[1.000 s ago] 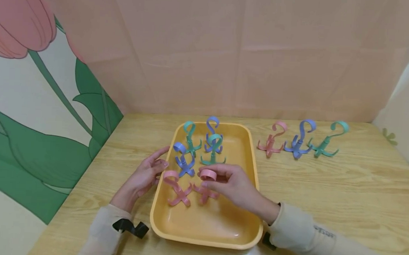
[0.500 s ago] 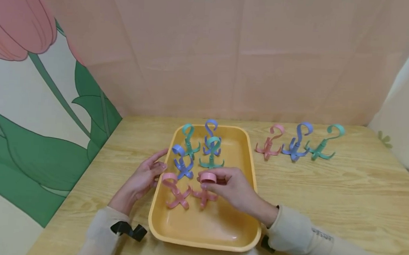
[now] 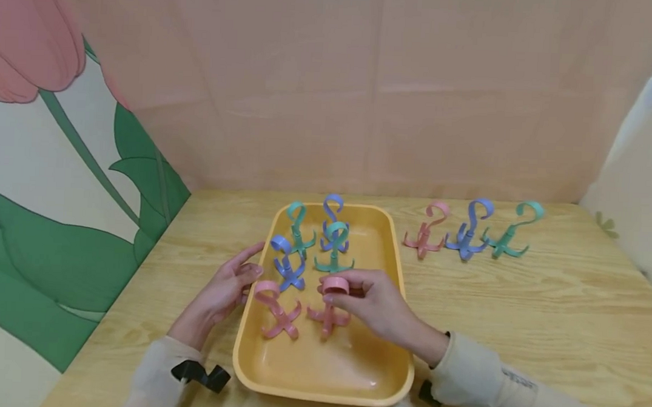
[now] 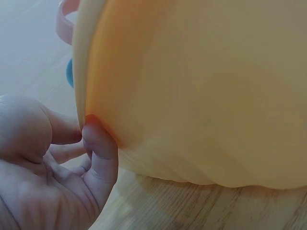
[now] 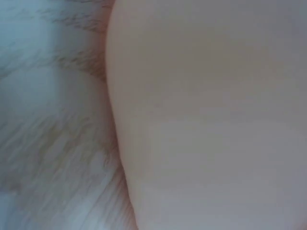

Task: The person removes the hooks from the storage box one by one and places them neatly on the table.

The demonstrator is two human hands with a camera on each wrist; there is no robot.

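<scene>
In the head view a yellow tray (image 3: 317, 398) stands on the table, bearing several plastic hooks with curled tops and four-pronged feet. My right hand (image 3: 378, 306) holds the top curl of a pink hook (image 3: 327, 319) between thumb and fingers, its prongs low over the tray floor. Left of it leans another pink hook (image 3: 281, 322). Behind are a blue hook (image 3: 290, 273), a green hook (image 3: 334, 255), a second green hook (image 3: 299, 239) and a second blue hook (image 3: 333, 213). My left hand (image 3: 220, 296) pinches the tray's left rim, plainly seen in the left wrist view.
On the wooden table (image 3: 517, 333), right of the tray, a pink hook (image 3: 424, 237), a blue hook (image 3: 469, 234) and a green hook (image 3: 507, 239) stand in a row. A pale pink cloth (image 3: 374, 96) hangs behind the table. A pale, blurred surface fills most of the right wrist view.
The head view has tilted slightly, so the scene sits lower and further left. My right hand has moved the pink hook a little rightward in the tray. My left hand stays at the rim.
</scene>
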